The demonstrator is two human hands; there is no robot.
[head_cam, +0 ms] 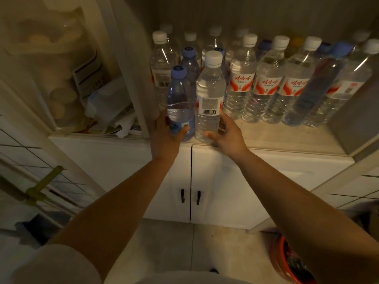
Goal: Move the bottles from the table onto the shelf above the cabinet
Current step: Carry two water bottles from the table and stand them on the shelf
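My left hand (167,134) grips the lower part of a blue-capped clear bottle (179,97), which stands at the front left of the shelf (276,138). Right beside it stands a white-capped bottle (209,95) with a red and white label, and my right hand (227,132) holds it near the base, thumb in front and fingers round its right side. Both bottles are upright and their bases sit at the shelf's front edge. Behind them, several more water bottles (266,83) stand in rows across the shelf.
Under the shelf is a white cabinet (225,181) with two shut doors and dark handles. A glass-fronted cupboard (67,78) full of papers and jars stands to the left. A red bucket (287,261) sits on the floor at lower right.
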